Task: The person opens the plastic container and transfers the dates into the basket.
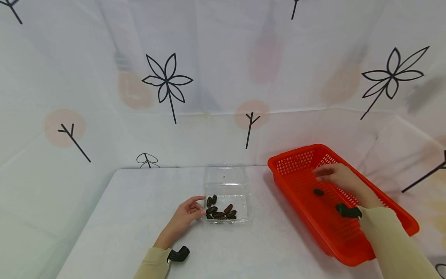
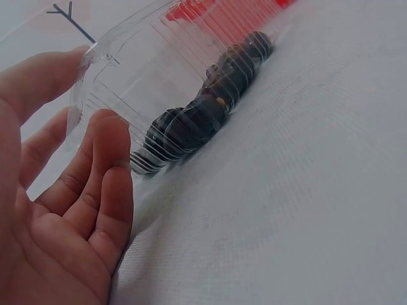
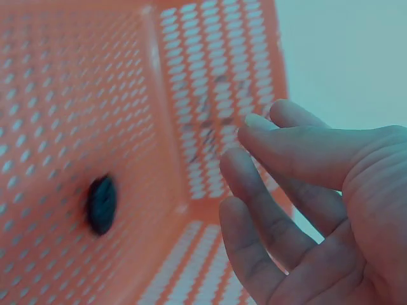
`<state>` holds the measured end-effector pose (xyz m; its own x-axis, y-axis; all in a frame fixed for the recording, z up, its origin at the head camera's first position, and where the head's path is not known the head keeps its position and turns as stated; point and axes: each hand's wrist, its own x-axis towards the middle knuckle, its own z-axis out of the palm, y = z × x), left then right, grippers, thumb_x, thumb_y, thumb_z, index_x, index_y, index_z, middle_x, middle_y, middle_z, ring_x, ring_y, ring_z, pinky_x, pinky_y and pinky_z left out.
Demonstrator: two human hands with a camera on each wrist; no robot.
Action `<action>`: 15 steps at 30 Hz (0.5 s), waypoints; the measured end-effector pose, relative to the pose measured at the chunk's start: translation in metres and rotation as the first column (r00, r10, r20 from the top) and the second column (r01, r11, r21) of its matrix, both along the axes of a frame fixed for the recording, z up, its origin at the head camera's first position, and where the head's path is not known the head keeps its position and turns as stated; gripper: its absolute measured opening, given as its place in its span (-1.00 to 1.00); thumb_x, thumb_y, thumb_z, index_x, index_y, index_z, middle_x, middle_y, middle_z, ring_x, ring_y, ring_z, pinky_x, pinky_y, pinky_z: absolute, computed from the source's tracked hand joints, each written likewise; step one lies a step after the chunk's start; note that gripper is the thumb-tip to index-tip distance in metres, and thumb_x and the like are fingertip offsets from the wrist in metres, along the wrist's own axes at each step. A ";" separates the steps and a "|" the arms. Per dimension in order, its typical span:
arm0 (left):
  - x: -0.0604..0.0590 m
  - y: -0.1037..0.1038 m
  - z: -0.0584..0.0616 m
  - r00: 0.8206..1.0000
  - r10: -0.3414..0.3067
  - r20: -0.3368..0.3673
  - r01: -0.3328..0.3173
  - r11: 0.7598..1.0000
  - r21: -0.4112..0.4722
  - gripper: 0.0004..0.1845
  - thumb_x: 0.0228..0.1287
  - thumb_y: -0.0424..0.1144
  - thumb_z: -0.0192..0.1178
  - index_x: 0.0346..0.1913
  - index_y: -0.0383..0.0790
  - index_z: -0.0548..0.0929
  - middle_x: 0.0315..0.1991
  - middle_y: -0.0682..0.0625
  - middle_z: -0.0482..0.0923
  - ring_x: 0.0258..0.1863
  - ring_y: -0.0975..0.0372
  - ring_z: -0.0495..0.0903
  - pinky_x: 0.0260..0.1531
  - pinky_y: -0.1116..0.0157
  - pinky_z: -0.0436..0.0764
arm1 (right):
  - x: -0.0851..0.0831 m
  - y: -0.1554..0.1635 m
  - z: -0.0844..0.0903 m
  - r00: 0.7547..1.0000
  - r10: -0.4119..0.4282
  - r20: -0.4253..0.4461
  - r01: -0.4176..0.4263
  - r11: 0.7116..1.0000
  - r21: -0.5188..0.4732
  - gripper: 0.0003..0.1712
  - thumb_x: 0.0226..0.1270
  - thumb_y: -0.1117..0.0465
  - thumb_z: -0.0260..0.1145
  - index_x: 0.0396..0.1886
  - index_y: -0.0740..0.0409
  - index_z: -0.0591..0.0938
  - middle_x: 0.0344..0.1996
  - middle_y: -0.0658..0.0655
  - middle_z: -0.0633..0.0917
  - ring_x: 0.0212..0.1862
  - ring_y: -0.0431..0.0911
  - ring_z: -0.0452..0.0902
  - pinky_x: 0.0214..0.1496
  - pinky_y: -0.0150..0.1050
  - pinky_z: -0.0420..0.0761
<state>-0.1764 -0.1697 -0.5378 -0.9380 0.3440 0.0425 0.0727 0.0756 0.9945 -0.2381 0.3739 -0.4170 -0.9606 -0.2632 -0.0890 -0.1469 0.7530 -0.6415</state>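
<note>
A clear plastic box (image 1: 249, 201) stands on the table with its lid (image 1: 224, 174) tipped back. Several dark oval pieces that look like dates (image 1: 218, 213) lie along its near and left side. At the box's left edge my left hand (image 1: 186, 212) rests its fingertips on the plastic wall, fingers loosely bent. My right hand (image 1: 338, 178) hovers inside the red basket (image 1: 303, 209), its fingers relaxed with nothing between them. On the basket floor, below that hand, lies a single dark date (image 1: 318, 192), which the right wrist view also shows apart from the fingers (image 3: 245, 171).
The perforated basket sits aslant on the right of the white-covered table (image 1: 139, 201), its walls rising around my right hand. Behind the table hangs a white cloth (image 1: 209, 135) with printed plants. Small black wrist devices (image 1: 178, 254) are strapped at both sleeves.
</note>
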 end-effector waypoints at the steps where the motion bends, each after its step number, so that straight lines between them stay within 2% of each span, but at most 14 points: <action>1: 0.000 0.000 0.000 1.000 -0.006 -0.003 0.006 1.000 0.005 -0.43 0.31 -0.37 0.31 0.35 -0.41 0.42 -0.28 -0.03 0.56 -0.37 0.29 0.56 -0.30 0.36 0.55 | 0.000 -0.004 0.004 1.000 0.008 -0.013 -0.008 1.000 0.001 -0.59 0.39 0.19 0.35 0.14 0.32 0.64 0.03 0.31 0.67 -0.01 0.14 0.61 0.02 0.07 0.60; 6: 0.001 0.001 0.002 1.000 -0.010 0.008 0.010 1.000 0.015 -0.43 0.32 -0.40 0.29 0.35 -0.42 0.41 -0.27 -0.04 0.55 -0.37 0.30 0.56 -0.29 0.36 0.55 | 0.000 -0.028 0.022 0.998 0.032 -0.059 -0.032 0.999 0.005 -0.64 0.37 0.19 0.37 0.10 0.24 0.68 -0.03 0.21 0.71 -0.03 0.08 0.62 -0.04 -0.11 0.61; 15: 0.000 0.001 0.002 1.000 -0.001 0.009 0.001 1.000 -0.015 -0.43 0.31 -0.40 0.30 0.35 -0.39 0.41 -0.27 -0.06 0.54 -0.36 0.28 0.56 -0.28 0.36 0.55 | -0.001 -0.075 0.044 0.989 0.082 -0.119 -0.083 0.997 -0.004 -0.69 0.32 0.27 0.39 0.05 0.20 0.72 -0.06 0.15 0.72 -0.03 0.06 0.58 -0.09 -0.19 0.61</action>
<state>-0.1761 -0.1691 -0.5356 -0.9379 0.3458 0.0291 0.0640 0.0899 0.9939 -0.2395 0.2988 -0.3733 -0.9393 -0.3420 0.0274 -0.2837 0.7293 -0.6226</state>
